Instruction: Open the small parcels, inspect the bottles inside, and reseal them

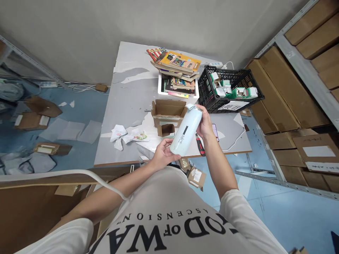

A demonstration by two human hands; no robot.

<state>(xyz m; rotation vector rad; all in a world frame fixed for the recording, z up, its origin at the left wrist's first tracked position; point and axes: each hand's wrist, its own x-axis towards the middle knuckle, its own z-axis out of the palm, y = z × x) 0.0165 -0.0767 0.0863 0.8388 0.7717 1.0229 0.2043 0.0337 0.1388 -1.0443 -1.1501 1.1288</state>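
A pale blue bottle [186, 131] with a dark label and "NICE" lettering is held tilted above the table's front edge. My left hand [164, 153] grips its lower end, fingers curled round the base. At the upper end, beside the lid [191, 106], my right hand [204, 122] wraps round its side. Behind the bottle stands an open cardboard box [169, 108], with a smaller open carton [166, 130] in front of it. A red and black tool [200, 145], perhaps a cutter, lies near my right wrist, with a phone [215, 132] just beyond.
Crumpled paper and plastic [132, 135] lie left on the table [116, 95]. A white bin [159, 86] heaped with books [177, 62] and a black crate [212, 100] of small boxes stand behind. Shelved cartons [280, 91] line the right; boxes and wrapping litter the floor [71, 109].
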